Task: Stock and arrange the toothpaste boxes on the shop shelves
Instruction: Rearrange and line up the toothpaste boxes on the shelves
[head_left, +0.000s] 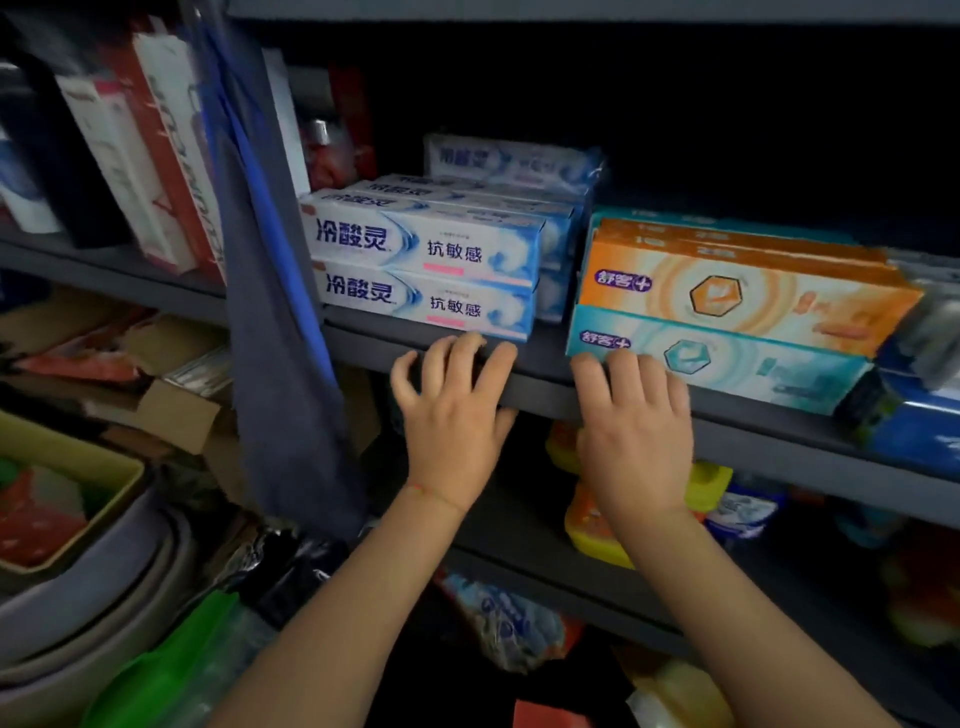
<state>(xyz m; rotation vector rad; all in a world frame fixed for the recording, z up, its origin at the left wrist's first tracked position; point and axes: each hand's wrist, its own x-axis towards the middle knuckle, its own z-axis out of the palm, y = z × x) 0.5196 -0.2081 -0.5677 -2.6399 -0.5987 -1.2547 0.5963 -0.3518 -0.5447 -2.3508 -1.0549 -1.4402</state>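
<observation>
The white-and-blue toothpaste boxes (426, 273) sit on the grey metal shelf (540, 382), long faces outward: 2 stacked at the front, lower one at the shelf's front edge, with more of the same kind lined up behind them and 1 standing higher at the back (511, 158). To their right, apart from them by a narrow gap, lies a second stack: a teal toothpaste box (727, 358) at the bottom with an orange toothpaste box (748, 293) on top, further orange and teal edges showing behind. Left hand (454, 415): fingers spread and bent over the shelf's front lip, fingertips just below the lower white-and-blue box; touching the box or only the lip, cannot tell. It holds nothing. A thin red string is round the left wrist. Right hand (636, 426): fingers straight to slightly bent, laid against the lower left corner of the teal box, tips on its front face; not wrapped round it. The 2 hands are side by side, near each other, not touching. Both forearms are bare. Left of the white-and-blue stack a grey upright post (270, 291) with a blue strip divides the bay; beyond it, red and white cartons (156, 171) lean on the neighbouring shelf. Below: yellow and orange containers (597, 525) on the lower shelf, cardboard boxes (176, 410) and stacked basins (78, 597) at lower left. Blue packages (914, 431) lie at the far right, blurred.
</observation>
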